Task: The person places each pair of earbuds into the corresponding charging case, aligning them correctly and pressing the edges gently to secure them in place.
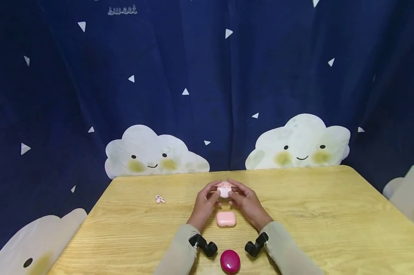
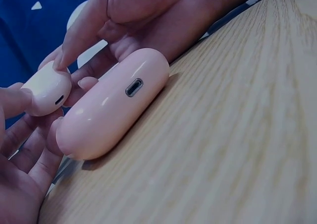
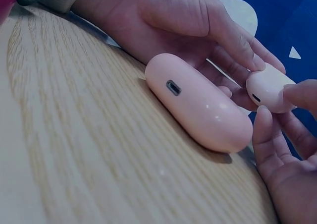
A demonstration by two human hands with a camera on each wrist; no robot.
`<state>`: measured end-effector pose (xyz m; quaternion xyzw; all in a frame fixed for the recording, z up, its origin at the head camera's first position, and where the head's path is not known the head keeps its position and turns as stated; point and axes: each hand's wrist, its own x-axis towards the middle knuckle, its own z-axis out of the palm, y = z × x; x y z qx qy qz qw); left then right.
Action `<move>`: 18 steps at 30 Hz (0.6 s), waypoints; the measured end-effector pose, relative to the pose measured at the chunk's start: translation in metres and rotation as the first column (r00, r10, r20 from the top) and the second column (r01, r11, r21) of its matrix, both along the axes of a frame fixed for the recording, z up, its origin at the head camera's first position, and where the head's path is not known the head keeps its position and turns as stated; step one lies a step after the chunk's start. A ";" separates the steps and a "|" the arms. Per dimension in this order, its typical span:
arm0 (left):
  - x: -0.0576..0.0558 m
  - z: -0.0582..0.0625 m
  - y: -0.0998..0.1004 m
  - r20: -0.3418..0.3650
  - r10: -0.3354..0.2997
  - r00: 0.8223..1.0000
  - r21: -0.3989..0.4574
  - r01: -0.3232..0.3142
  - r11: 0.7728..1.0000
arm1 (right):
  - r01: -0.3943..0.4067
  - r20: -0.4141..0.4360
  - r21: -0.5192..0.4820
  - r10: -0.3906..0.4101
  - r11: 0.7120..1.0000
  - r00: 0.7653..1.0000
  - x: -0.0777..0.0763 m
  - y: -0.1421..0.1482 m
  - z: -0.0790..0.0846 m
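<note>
A small pale pink earbud case (image 1: 224, 192) is held up above the table between both hands, and a pinker part shows at its far side. My left hand (image 1: 204, 203) pinches its left side with thumb and fingers. On the right side, my right hand (image 1: 250, 205) grips it the same way. The wrist views show a small dark port on the case (image 2: 48, 91). Just nearer than the hands, a larger pink earbud case (image 1: 226, 219) lies on the table, its port facing the wrist cameras. Whether the held case's lid is raised, I cannot tell.
Two small pale earbuds (image 1: 160, 199) lie on the wooden table (image 1: 313, 217) to the left. A glossy magenta round case (image 1: 230, 261) sits at the near edge between the forearms. A dark blue curtain (image 1: 207, 114) with white clouds hangs behind the table.
</note>
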<state>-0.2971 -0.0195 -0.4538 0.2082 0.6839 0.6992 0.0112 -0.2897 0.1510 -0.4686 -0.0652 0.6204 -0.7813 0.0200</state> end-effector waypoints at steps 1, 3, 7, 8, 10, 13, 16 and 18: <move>0.000 0.000 0.000 0.003 0.000 1.000 -0.002 0.000 1.000 | 0.004 0.004 -0.005 -0.004 1.000 1.000 0.000 0.000 -0.001; 0.000 -0.002 0.001 0.011 0.003 1.000 -0.003 -0.003 1.000 | 0.008 0.011 -0.014 -0.008 1.000 1.000 0.001 0.000 -0.002; -0.002 -0.002 0.000 0.029 0.011 1.000 0.022 -0.012 1.000 | 0.036 0.019 -0.017 -0.036 0.999 0.999 -0.004 -0.001 -0.005; -0.002 -0.002 0.000 0.039 0.015 0.999 0.028 -0.016 0.999 | 0.039 0.023 -0.012 -0.039 0.999 0.999 -0.004 -0.002 -0.006; -0.001 -0.003 0.000 0.054 0.014 0.998 0.051 -0.017 0.999 | 0.048 0.037 -0.006 -0.048 0.999 0.998 -0.003 -0.002 -0.007; -0.001 -0.004 0.001 0.054 0.010 0.998 0.078 -0.015 0.997 | 0.059 0.036 0.001 -0.059 0.998 0.998 -0.002 -0.003 -0.007; -0.002 -0.004 0.001 0.045 0.000 0.999 0.085 -0.004 0.996 | 0.072 0.031 0.005 -0.072 0.997 0.997 -0.003 -0.003 -0.008; -0.003 -0.002 0.001 0.037 -0.001 0.999 0.079 -0.002 0.997 | 0.081 0.017 0.009 -0.081 0.997 0.997 -0.004 -0.003 -0.007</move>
